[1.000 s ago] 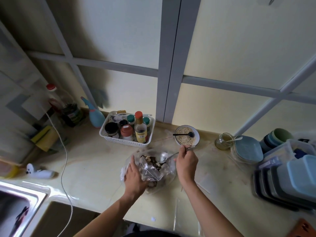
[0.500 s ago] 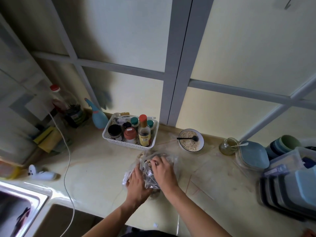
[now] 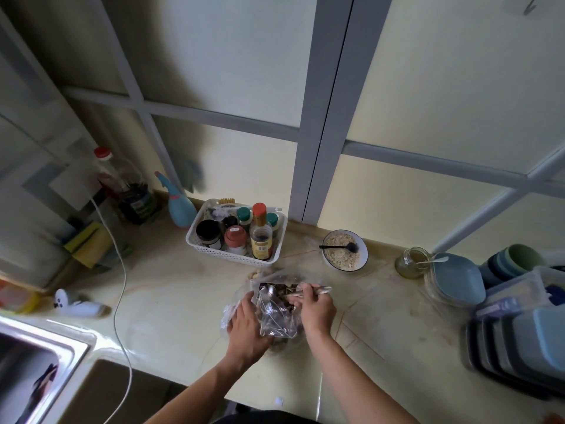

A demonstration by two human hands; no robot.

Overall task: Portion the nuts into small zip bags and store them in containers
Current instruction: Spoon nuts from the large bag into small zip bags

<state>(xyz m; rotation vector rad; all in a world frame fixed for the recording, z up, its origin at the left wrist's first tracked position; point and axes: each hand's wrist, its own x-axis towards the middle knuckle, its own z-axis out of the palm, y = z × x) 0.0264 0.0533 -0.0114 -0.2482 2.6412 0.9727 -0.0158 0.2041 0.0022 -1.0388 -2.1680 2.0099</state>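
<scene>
A clear zip bag (image 3: 276, 315) partly filled with mixed nuts stands over a larger clear bag of nuts (image 3: 269, 278) on the pale counter. My left hand (image 3: 246, 327) grips the zip bag's left side and holds it up. My right hand (image 3: 315, 307) grips a metal spoon (image 3: 270, 290), whose bowl sits at the zip bag's mouth while its handle sticks out to the right past my fingers. Stacked blue and grey containers (image 3: 519, 347) with lids stand at the far right.
A white basket of spice jars and a sauce bottle (image 3: 237, 237) stands behind the bags. A bowl of oats with a black spoon (image 3: 344, 250), a small glass jar (image 3: 411, 261) and blue plates (image 3: 457, 278) lie to the right. A sink (image 3: 36, 371) and white cable (image 3: 120, 289) are at left.
My right hand moved from the bag's right edge in over the zip bag, then drew back right with the spoon now at the bag's mouth. My left hand stayed on the bag.
</scene>
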